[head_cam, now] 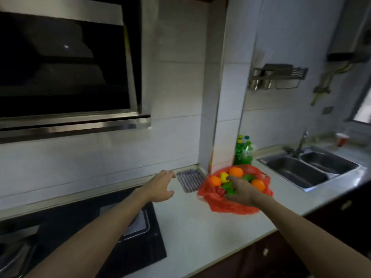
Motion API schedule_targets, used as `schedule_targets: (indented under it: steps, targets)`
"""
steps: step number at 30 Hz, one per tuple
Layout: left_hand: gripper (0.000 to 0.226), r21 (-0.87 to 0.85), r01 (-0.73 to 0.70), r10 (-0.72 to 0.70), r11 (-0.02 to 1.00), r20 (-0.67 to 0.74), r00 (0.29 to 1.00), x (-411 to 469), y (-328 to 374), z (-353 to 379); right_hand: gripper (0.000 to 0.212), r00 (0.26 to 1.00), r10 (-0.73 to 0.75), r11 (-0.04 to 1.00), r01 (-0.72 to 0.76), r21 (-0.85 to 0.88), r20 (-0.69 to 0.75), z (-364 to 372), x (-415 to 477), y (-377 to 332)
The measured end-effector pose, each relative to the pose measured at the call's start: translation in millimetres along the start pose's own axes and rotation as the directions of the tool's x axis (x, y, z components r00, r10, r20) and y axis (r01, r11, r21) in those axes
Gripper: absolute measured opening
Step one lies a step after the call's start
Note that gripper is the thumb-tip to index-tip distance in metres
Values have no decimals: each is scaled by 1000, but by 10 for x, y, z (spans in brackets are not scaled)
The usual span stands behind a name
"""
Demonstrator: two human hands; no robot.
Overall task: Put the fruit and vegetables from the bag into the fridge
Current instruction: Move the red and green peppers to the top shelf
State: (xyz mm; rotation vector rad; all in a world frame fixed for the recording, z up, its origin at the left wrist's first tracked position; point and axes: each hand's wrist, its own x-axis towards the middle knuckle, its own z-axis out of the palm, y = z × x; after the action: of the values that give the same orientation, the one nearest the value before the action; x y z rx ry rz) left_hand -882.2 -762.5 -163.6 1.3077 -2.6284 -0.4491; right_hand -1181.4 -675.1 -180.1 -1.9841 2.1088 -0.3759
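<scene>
A red plastic bag (226,207) lies open on the white counter by the wall corner. Inside it I see three oranges, one at the back (236,171), a yellow lemon (223,176), green vegetables (228,187) and a small red item (220,191). My right hand (244,190) reaches into the bag with its fingers spread over the green vegetables; whether it grips one is hidden under the palm. My left hand (160,186) hovers open above the counter left of the bag, holding nothing. No fridge is in view.
A black gas hob (128,243) sits at the left under a range hood (66,67). A striped cloth (189,180) lies by the wall. Green bottles (243,151) stand behind the bag. A steel double sink (309,167) is at the right.
</scene>
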Motion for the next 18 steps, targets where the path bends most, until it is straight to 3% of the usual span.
schedule_targets:
  steps: [11, 14, 18]
  targets:
    - [39, 3, -234, 233, 972, 87, 969, 1159, 467, 362, 98, 975, 223, 975, -223, -14, 0, -113, -82, 752]
    - [35, 10, -265, 263, 964, 97, 960, 1374, 632, 446, 71, 960, 281, 959, -281, -29, -17, -123, -79, 891]
    - [37, -44, -294, 297, 955, 119, 947, 1723, 769, 586, 66, 935, 353, 935, -354, -6, -25, -157, -52, 1170]
